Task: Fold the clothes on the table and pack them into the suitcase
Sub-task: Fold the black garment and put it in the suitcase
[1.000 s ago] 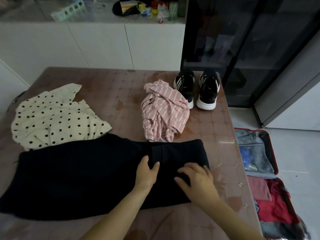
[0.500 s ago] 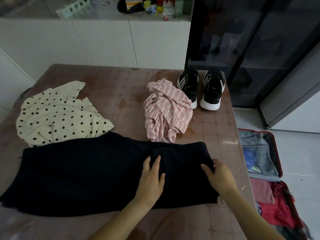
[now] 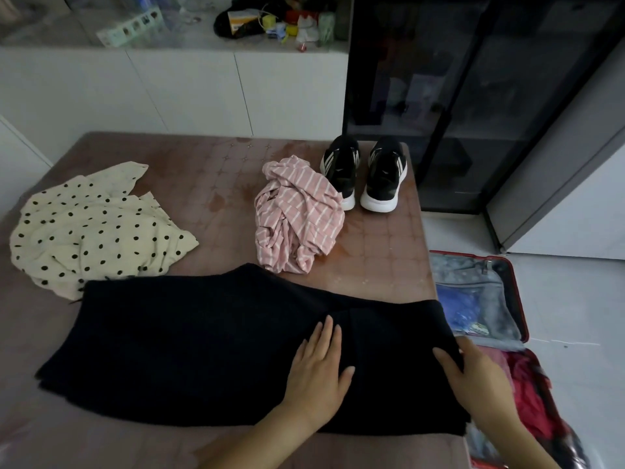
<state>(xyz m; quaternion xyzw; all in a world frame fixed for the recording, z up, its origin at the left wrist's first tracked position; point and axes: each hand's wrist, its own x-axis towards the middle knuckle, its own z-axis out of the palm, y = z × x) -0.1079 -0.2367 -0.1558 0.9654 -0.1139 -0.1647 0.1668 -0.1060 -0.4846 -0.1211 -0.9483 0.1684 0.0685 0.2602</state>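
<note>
A black garment (image 3: 189,343) lies spread flat across the near part of the brown table (image 3: 216,170). My left hand (image 3: 319,370) presses flat on its right half, fingers straight. My right hand (image 3: 473,374) is at the garment's right edge by the table's side, thumb on top; whether the fingers curl under the cloth is hidden. Behind lie a crumpled pink striped garment (image 3: 297,214) and a cream polka-dot garment (image 3: 91,225). The red suitcase (image 3: 519,299) lies open on the floor to the right, with red clothes (image 3: 531,394) in it.
A pair of black sneakers (image 3: 365,174) stands at the table's far right corner. A dark glass cabinet (image 3: 473,96) stands behind the suitcase. White cupboards (image 3: 189,93) with cluttered items on top run along the back wall.
My right hand slid from the garment's middle out to its right edge. My left hand shifted slightly right and flattened on the cloth. The view moved closer and rightward.
</note>
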